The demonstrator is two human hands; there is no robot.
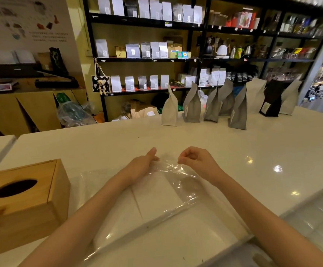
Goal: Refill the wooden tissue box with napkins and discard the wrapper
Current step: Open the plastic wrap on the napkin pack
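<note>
The wooden tissue box (21, 197) stands at the left on the white counter, its lid on, with a dark oval slot on top. In front of me lies a stack of white napkins (156, 199) inside a clear plastic wrapper (176, 170). My left hand (143, 162) rests on the far end of the pack and pinches the wrapper's open edge. My right hand (195, 158) pinches the same edge a little to the right, fingers curled on the film.
Several grey stand-up pouches (192, 105) and a black pouch (271, 101) stand at the far side of the white counter (253, 151). Black shelves with goods fill the back wall. A lower ledge (311, 218) lies at the right.
</note>
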